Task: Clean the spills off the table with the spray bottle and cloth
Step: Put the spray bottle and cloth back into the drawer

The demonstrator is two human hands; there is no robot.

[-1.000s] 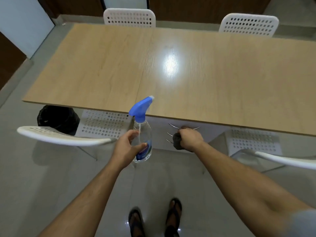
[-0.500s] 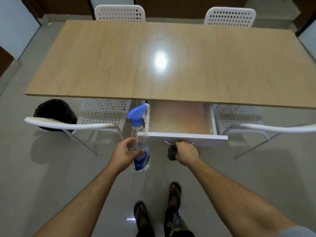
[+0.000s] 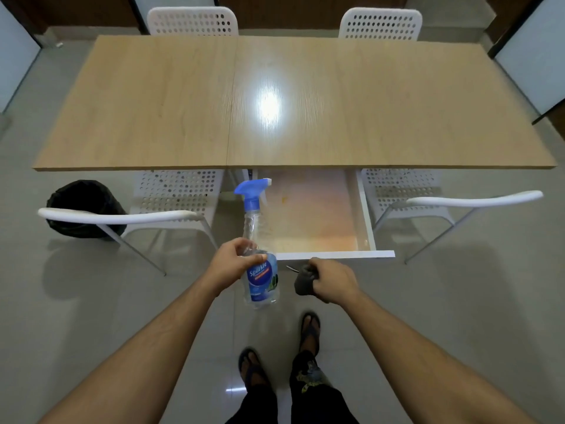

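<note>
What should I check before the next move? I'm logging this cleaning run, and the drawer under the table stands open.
1. Spray bottle held in left hand: ok.
2. Dark cloth held in right hand: ok.
3. Drawer pulled out far enough to show its floor: ok.
4. Anything stored inside the drawer: none seen, ok.
5. Spills located on the table: cannot tell, only glare shows.
6. Liquid left in the bottle: cannot tell.

A long wooden tabletop [image 3: 171, 111] made of two panels joined at a seam carries only a bright light glare near its centre. At 6 o'clock, an open white drawer [image 3: 365, 209] sticks out from under its near edge, its bottom stained.
</note>
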